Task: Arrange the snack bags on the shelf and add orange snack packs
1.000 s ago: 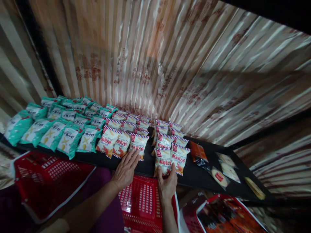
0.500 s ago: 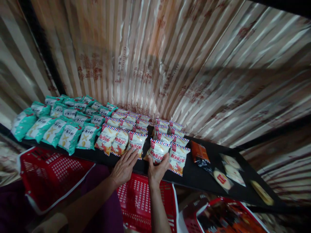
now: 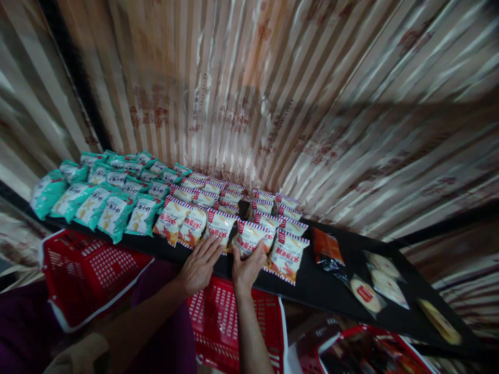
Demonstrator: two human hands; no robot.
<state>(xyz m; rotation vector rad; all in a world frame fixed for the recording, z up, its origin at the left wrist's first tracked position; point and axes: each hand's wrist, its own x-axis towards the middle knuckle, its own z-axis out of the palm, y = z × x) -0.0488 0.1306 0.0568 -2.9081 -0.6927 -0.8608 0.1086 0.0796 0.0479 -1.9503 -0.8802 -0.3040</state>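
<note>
Rows of white-and-red snack packets (image 3: 195, 223) lie on a black shelf (image 3: 312, 285). My left hand (image 3: 200, 264) lies flat with fingers stretched out, its tips touching the front packet (image 3: 218, 228) of one row. My right hand (image 3: 246, 266) is closed on the lower edge of a white-and-red packet (image 3: 249, 236), which sits tilted between two rows. Another such packet (image 3: 284, 254) lies just right of it.
Teal snack packets (image 3: 101, 208) fill the shelf's left part. An orange-black packet (image 3: 326, 248) and clear-wrapped round cakes (image 3: 366, 296) lie at the right. Red baskets (image 3: 89, 270) (image 3: 230, 327) stand below the shelf. A striped curtain (image 3: 273, 104) hangs behind.
My right hand has slid the white-and-red packet leftward, closing the gap toward the row under my left hand. The left hand has barely moved.
</note>
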